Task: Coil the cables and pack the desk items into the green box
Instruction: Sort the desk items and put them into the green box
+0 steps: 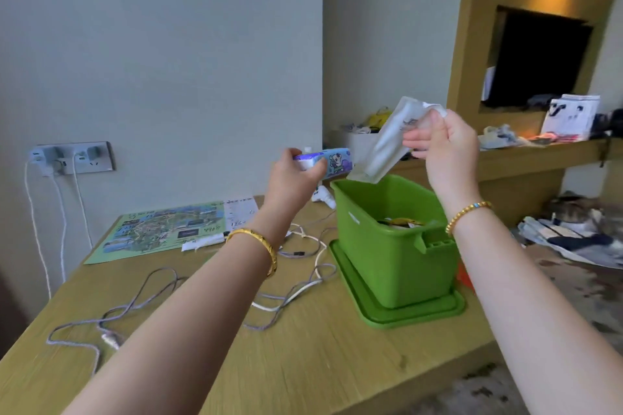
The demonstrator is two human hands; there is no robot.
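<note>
Clear packet (pixel 381 141) slanted down-left toward green box (pixel 394 246), right hand (pixel 441 145).

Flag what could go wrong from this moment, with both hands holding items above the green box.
1. The right hand pinches the clear plastic packet only at its top; it hangs over the green box's far rim and might drop outside.
2. The loose cables lie uncoiled and tangled beside the box; they could snag on the lid underneath it.
3. The left hand grips the tissue pack by one end, so it might slip.
</note>
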